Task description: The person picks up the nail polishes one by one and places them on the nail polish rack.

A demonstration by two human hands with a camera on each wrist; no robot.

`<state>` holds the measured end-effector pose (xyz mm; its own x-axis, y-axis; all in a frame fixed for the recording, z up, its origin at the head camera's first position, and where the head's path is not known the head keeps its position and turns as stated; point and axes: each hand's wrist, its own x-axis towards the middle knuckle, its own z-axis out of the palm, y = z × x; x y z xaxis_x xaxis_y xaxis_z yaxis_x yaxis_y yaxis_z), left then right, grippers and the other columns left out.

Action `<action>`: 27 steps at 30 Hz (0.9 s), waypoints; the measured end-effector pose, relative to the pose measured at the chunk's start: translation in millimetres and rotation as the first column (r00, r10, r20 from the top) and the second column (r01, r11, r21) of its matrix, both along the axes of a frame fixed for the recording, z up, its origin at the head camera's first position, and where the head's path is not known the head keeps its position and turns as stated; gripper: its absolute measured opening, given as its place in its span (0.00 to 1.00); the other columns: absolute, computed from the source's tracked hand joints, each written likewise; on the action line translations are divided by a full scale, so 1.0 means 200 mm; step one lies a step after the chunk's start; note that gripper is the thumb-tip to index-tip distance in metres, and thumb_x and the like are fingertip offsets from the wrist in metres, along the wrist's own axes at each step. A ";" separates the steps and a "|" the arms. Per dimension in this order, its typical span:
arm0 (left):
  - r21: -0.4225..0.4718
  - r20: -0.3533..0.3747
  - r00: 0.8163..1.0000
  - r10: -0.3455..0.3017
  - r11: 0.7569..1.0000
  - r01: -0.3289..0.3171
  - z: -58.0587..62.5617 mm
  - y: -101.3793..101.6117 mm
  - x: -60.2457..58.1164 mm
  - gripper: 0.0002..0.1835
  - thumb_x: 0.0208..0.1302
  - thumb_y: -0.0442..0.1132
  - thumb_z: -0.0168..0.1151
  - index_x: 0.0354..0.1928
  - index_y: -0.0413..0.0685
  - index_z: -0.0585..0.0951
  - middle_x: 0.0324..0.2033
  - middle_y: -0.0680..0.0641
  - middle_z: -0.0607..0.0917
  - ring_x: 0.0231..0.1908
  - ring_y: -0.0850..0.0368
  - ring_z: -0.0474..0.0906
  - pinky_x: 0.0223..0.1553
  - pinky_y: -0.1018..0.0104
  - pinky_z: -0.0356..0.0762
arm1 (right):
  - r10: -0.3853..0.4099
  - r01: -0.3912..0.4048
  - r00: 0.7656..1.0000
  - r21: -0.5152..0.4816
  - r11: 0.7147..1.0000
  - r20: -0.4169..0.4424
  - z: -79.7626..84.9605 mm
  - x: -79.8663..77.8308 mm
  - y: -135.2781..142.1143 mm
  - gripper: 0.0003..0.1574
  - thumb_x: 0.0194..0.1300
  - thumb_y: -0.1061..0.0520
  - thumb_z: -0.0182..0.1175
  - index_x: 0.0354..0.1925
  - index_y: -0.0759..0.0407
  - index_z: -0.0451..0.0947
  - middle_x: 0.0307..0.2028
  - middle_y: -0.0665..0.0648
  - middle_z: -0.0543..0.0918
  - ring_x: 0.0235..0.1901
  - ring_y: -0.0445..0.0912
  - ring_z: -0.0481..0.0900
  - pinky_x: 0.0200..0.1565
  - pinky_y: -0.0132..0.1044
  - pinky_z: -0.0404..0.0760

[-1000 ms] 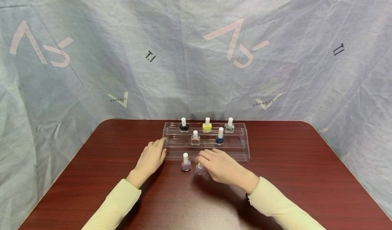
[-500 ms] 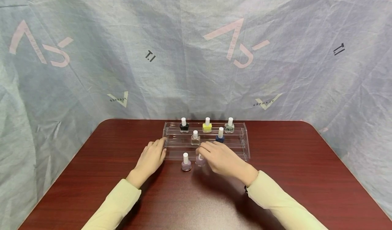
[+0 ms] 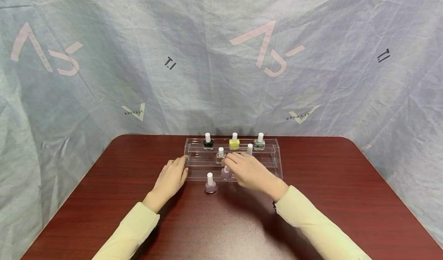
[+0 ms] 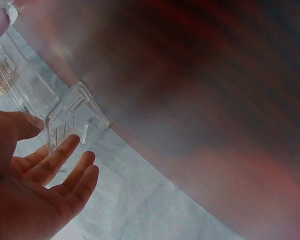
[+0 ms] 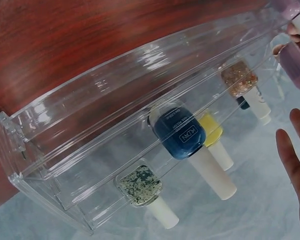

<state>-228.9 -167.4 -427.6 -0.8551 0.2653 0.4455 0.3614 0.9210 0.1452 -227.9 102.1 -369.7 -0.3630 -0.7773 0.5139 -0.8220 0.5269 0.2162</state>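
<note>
A mauve nail polish bottle (image 3: 226, 174) hangs by its white cap from the fingers of my right hand (image 3: 250, 172), over the lowest tier of a clear tiered rack (image 3: 200, 174). Its cap is partly hidden by the fingers. A second mauve bottle (image 3: 210, 187) stands upright on the table just in front of the rack. My left hand (image 3: 169, 180) touches the rack's left end with fingers extended. In the left wrist view, thumb and fingers lie at the clear end panel (image 4: 92, 110).
Black (image 3: 208, 143), yellow (image 3: 234, 144) and glitter (image 3: 259, 144) bottles stand on the top tier. The middle tier bears a clear glitter bottle (image 3: 220, 159) and a dark blue one (image 5: 180, 132), largely behind my right hand in the head view. A grey cloth (image 3: 207, 79) hangs behind the table.
My right hand has lifted the mauve bottle from the table and carried it forward over the rack's front tier. My left hand has stayed put.
</note>
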 end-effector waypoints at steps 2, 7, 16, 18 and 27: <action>0.002 -0.005 1.000 0.001 1.000 -0.001 0.00 0.00 0.00 0.22 0.60 0.38 0.58 0.57 0.42 0.71 0.44 0.43 0.81 0.43 0.43 0.76 0.39 0.52 0.74 | -0.007 0.007 1.000 0.004 1.000 0.012 0.00 -0.01 0.00 0.17 0.50 0.66 0.58 0.41 0.55 0.73 0.35 0.48 0.76 0.37 0.42 0.77 0.46 0.34 0.76; 0.004 -0.002 1.000 0.006 1.000 -0.006 0.00 0.00 0.00 0.22 0.60 0.38 0.58 0.57 0.42 0.71 0.45 0.43 0.81 0.44 0.43 0.76 0.40 0.51 0.74 | -0.022 0.022 1.000 0.013 1.000 0.011 -0.01 -0.03 -0.01 0.16 0.51 0.63 0.61 0.41 0.54 0.73 0.34 0.48 0.76 0.35 0.41 0.77 0.44 0.33 0.77; 0.003 0.016 1.000 0.010 1.000 -0.010 0.00 0.00 0.00 0.22 0.60 0.38 0.58 0.57 0.42 0.71 0.45 0.43 0.81 0.45 0.43 0.75 0.41 0.51 0.73 | -0.021 0.021 1.000 0.010 1.000 0.002 -0.04 -0.07 -0.03 0.19 0.47 0.67 0.59 0.41 0.55 0.73 0.36 0.48 0.77 0.36 0.42 0.77 0.41 0.33 0.77; 0.003 0.017 1.000 0.010 1.000 -0.010 0.00 0.00 0.00 0.22 0.60 0.38 0.58 0.57 0.42 0.71 0.45 0.43 0.81 0.45 0.43 0.75 0.41 0.51 0.73 | -0.024 0.024 1.000 0.018 1.000 0.006 -0.04 -0.07 -0.03 0.20 0.47 0.67 0.59 0.41 0.55 0.73 0.36 0.48 0.77 0.36 0.41 0.77 0.41 0.32 0.76; -0.001 0.006 1.000 0.006 1.000 -0.006 0.01 0.00 0.00 0.22 0.60 0.37 0.58 0.57 0.42 0.71 0.44 0.43 0.81 0.44 0.42 0.75 0.39 0.51 0.74 | -0.032 0.032 0.999 0.045 0.998 0.003 -0.07 -0.11 -0.05 0.18 0.50 0.68 0.54 0.42 0.56 0.73 0.36 0.49 0.76 0.37 0.41 0.77 0.42 0.33 0.76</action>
